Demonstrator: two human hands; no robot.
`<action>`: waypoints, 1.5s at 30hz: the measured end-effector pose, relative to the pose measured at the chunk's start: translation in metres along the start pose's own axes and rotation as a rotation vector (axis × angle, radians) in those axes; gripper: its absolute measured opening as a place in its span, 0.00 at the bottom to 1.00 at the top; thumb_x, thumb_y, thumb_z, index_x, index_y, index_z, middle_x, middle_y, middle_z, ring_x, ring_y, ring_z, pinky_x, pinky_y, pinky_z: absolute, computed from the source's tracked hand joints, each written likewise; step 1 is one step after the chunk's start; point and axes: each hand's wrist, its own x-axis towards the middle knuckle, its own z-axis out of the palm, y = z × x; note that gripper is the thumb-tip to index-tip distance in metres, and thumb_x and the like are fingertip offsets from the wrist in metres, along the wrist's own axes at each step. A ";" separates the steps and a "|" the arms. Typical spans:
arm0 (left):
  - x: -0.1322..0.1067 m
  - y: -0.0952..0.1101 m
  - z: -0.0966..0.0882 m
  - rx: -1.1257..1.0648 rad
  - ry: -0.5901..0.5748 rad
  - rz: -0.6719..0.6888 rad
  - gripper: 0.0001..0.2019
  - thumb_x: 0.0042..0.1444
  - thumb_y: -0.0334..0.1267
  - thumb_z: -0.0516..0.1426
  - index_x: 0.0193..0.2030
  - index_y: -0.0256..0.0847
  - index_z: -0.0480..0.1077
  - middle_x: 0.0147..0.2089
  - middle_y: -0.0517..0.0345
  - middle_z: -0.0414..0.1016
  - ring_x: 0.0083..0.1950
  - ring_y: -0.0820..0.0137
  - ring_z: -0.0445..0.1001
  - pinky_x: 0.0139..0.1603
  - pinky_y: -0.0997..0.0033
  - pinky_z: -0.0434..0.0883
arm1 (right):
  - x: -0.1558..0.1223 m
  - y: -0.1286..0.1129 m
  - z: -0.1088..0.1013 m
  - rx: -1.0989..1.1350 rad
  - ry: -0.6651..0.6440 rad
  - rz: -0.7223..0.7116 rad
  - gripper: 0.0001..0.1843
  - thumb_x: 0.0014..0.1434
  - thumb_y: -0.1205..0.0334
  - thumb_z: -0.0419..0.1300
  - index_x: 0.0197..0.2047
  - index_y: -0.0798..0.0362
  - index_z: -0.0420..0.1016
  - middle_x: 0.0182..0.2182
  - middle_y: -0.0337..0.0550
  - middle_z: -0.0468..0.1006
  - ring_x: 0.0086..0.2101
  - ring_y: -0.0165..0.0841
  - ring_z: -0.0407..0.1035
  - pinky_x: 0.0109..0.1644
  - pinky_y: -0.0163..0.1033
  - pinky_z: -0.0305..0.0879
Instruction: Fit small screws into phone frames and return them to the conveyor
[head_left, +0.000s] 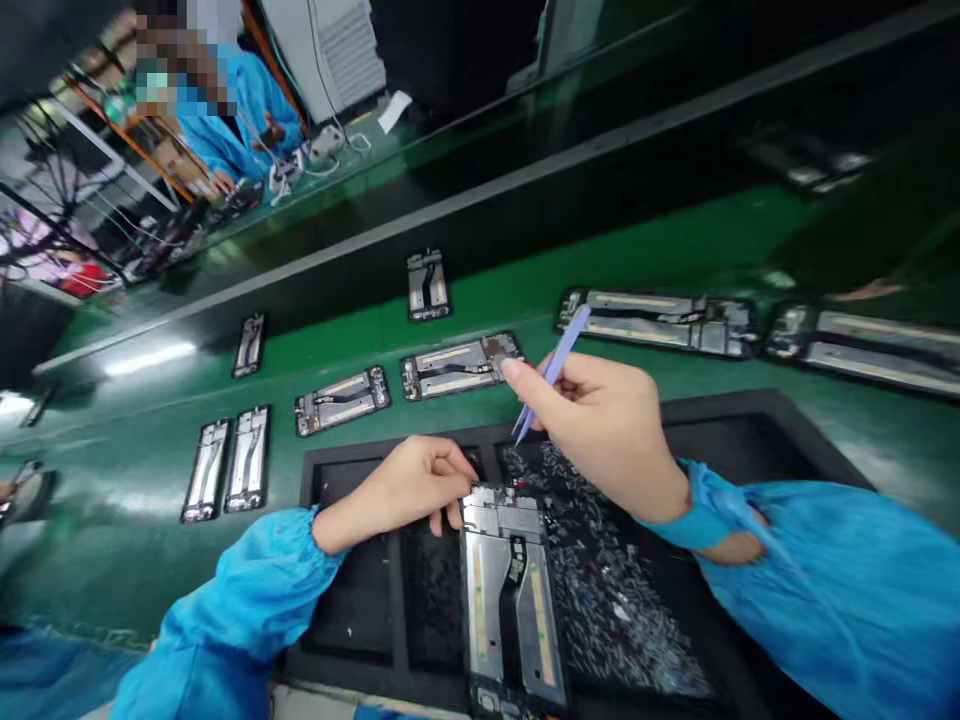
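An open phone frame (510, 590) lies lengthwise on a black tray (352, 610) in front of me. My left hand (409, 490) rests at the frame's top left corner, fingers curled against its edge. My right hand (600, 425) hovers above and to the right of the frame, closed round blue plastic tweezers (551, 375) whose tips point down toward the tray. A compartment of the tray holds a heap of small silvery parts (607, 580).
Several more opened phone frames (457, 365) lie on the green conveyor belt (322, 340), some at the far right (667, 320). A person in a blue coat (240, 110) works at the far bench at upper left, amid cables and equipment.
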 end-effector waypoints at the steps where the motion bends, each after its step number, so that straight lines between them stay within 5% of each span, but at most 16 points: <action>1: 0.000 0.003 0.001 0.019 -0.008 0.001 0.06 0.48 0.33 0.55 0.34 0.39 0.68 0.21 0.64 0.72 0.20 0.73 0.73 0.16 0.79 0.70 | 0.001 -0.002 -0.002 0.015 -0.003 -0.010 0.29 0.61 0.42 0.62 0.17 0.50 0.62 0.14 0.33 0.59 0.20 0.28 0.54 0.26 0.38 0.49; 5: -0.013 0.017 0.002 0.144 0.088 0.037 0.04 0.51 0.34 0.56 0.34 0.38 0.70 0.21 0.62 0.72 0.19 0.71 0.73 0.16 0.76 0.69 | 0.006 -0.006 -0.007 0.066 -0.021 -0.046 0.30 0.61 0.40 0.61 0.18 0.50 0.62 0.15 0.34 0.59 0.20 0.28 0.54 0.26 0.38 0.50; 8: -0.045 0.020 0.013 0.275 0.348 0.110 0.09 0.58 0.41 0.57 0.40 0.38 0.73 0.29 0.57 0.77 0.23 0.69 0.75 0.23 0.71 0.73 | 0.008 -0.007 -0.007 0.092 -0.043 -0.061 0.31 0.61 0.38 0.60 0.18 0.50 0.60 0.16 0.33 0.57 0.21 0.28 0.53 0.26 0.38 0.50; 12: -0.092 -0.003 0.061 0.409 0.782 0.246 0.16 0.64 0.43 0.55 0.55 0.39 0.70 0.50 0.46 0.77 0.47 0.58 0.78 0.52 0.52 0.76 | 0.008 -0.007 -0.008 0.101 -0.122 -0.078 0.31 0.62 0.34 0.56 0.20 0.51 0.65 0.17 0.33 0.56 0.22 0.28 0.53 0.27 0.38 0.49; 15: -0.097 -0.025 0.098 0.579 0.885 0.409 0.13 0.66 0.37 0.55 0.56 0.40 0.70 0.56 0.44 0.73 0.59 0.55 0.72 0.60 0.49 0.71 | 0.007 -0.006 -0.008 0.077 -0.235 -0.105 0.33 0.66 0.32 0.52 0.23 0.51 0.68 0.16 0.32 0.57 0.22 0.29 0.55 0.27 0.38 0.51; 18: -0.080 -0.025 0.101 0.688 0.801 0.494 0.11 0.68 0.32 0.54 0.56 0.40 0.70 0.56 0.46 0.73 0.59 0.56 0.71 0.61 0.51 0.70 | 0.007 -0.004 -0.009 0.022 -0.410 -0.152 0.31 0.69 0.35 0.52 0.27 0.52 0.70 0.17 0.30 0.59 0.20 0.28 0.59 0.27 0.36 0.56; 24: -0.051 0.008 0.052 0.776 0.516 0.497 0.14 0.63 0.36 0.64 0.55 0.42 0.73 0.52 0.53 0.75 0.55 0.58 0.72 0.60 0.55 0.70 | 0.008 0.000 -0.013 -0.106 -0.730 -0.246 0.21 0.71 0.46 0.59 0.34 0.55 0.74 0.25 0.33 0.72 0.24 0.27 0.67 0.33 0.37 0.69; 38: -0.035 0.020 0.040 0.886 0.380 0.420 0.10 0.63 0.40 0.66 0.49 0.43 0.75 0.49 0.55 0.71 0.54 0.60 0.69 0.58 0.59 0.66 | 0.009 0.005 -0.011 -0.140 -0.698 -0.151 0.16 0.71 0.50 0.60 0.41 0.55 0.76 0.30 0.36 0.75 0.28 0.28 0.71 0.36 0.39 0.72; 45: -0.027 0.017 0.036 0.930 0.375 0.464 0.15 0.60 0.49 0.69 0.46 0.43 0.76 0.48 0.57 0.73 0.52 0.62 0.71 0.55 0.61 0.66 | 0.014 0.011 -0.007 -0.057 -0.651 0.098 0.17 0.73 0.50 0.57 0.52 0.56 0.74 0.29 0.34 0.75 0.20 0.24 0.65 0.25 0.32 0.67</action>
